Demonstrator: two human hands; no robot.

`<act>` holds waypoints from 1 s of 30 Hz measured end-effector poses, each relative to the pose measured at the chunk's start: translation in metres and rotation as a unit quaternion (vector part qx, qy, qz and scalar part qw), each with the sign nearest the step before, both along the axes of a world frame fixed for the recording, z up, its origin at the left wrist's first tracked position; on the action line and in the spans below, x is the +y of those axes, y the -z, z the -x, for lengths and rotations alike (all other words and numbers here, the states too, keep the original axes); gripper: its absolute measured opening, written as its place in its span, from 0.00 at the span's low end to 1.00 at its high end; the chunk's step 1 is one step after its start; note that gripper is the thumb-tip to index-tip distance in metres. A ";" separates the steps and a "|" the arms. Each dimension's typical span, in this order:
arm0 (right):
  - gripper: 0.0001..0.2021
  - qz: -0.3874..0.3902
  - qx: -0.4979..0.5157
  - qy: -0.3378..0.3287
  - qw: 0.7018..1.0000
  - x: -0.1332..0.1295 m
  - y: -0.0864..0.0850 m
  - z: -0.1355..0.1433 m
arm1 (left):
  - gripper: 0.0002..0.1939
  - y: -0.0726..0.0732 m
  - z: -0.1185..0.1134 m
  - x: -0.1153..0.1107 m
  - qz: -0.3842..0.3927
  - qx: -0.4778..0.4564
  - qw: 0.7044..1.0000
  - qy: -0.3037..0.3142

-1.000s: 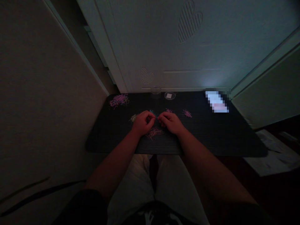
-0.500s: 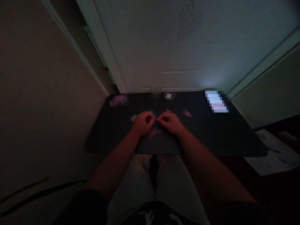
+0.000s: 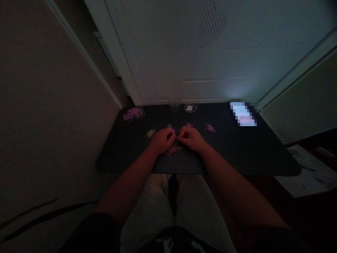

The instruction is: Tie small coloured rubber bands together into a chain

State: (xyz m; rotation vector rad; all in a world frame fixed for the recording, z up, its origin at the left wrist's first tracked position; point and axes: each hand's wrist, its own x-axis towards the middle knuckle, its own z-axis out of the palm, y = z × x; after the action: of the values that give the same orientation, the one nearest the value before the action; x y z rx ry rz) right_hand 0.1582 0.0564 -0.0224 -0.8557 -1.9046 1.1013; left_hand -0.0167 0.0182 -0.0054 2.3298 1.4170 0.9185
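Observation:
My left hand [image 3: 163,140] and my right hand [image 3: 191,138] meet above the dark table, thumbs and fingertips pinched close together. Whatever lies between the fingertips is too small and dim to make out. Just below them is a loose pile of thin pink strands [image 3: 173,150]. A pale yellowish pile [image 3: 150,133] lies left of my left hand. Behind the hands, a teal pile [image 3: 171,126] and a pink pile [image 3: 189,125] are partly covered. Another small pink pile [image 3: 210,128] sits to the right of my right hand.
A larger pink and purple pile [image 3: 133,114] lies at the table's back left. By the door [image 3: 147,52] stand a clear round container [image 3: 174,104] and a clear lid [image 3: 190,108] with a white square. A lit, blurred-out screen [image 3: 243,114] is at the back right.
My left hand has shifted slightly right and down, uncovering more of the pale pile. The right hand stays nearly in place, still pinched.

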 end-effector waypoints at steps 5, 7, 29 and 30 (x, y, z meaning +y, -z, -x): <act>0.09 -0.007 -0.005 0.004 1.000 0.000 0.001 0.001 | 0.13 0.002 -0.001 0.002 -0.021 0.050 0.998 0.013; 0.10 -0.001 0.001 0.004 1.000 -0.001 0.001 0.002 | 0.15 0.003 -0.001 0.003 -0.025 0.062 0.998 0.016; 0.11 0.084 0.052 0.010 0.995 -0.002 -0.009 0.002 | 0.04 0.002 0.002 0.003 -0.042 -0.044 0.998 -0.023; 0.10 0.091 0.048 0.008 0.995 -0.002 -0.009 0.001 | 0.04 0.002 0.002 0.003 -0.042 -0.043 0.998 -0.024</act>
State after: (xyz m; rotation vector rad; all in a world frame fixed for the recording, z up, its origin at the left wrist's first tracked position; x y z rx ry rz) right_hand 0.1569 0.0544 -0.0133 -0.8983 -1.7351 1.2982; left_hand -0.0187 0.0213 -0.0077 2.2940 1.4303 1.0985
